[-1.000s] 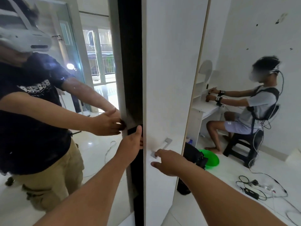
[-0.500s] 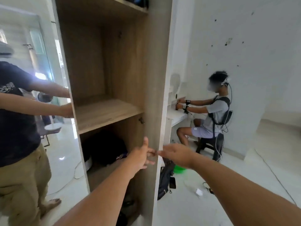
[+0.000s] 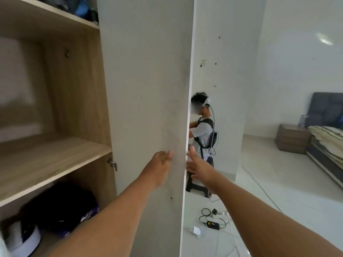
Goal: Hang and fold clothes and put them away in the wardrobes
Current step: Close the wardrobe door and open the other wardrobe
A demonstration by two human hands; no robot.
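Wardrobe door [image 3: 148, 89] stands open, edge-on at centre frame. Left hand [image 3: 160, 165]: fingers spread, flat against the door's inner face near its free edge. Right hand [image 3: 197, 166]: fingers spread, at the door's outer edge; contact cannot be confirmed. Neither hand grips anything. Wardrobe [image 3: 55, 89] at 9 o'clock: middle shelf [image 3: 46, 160] bare; dark clothes [image 3: 61, 208] lie in the lower compartment at 8 o'clock.
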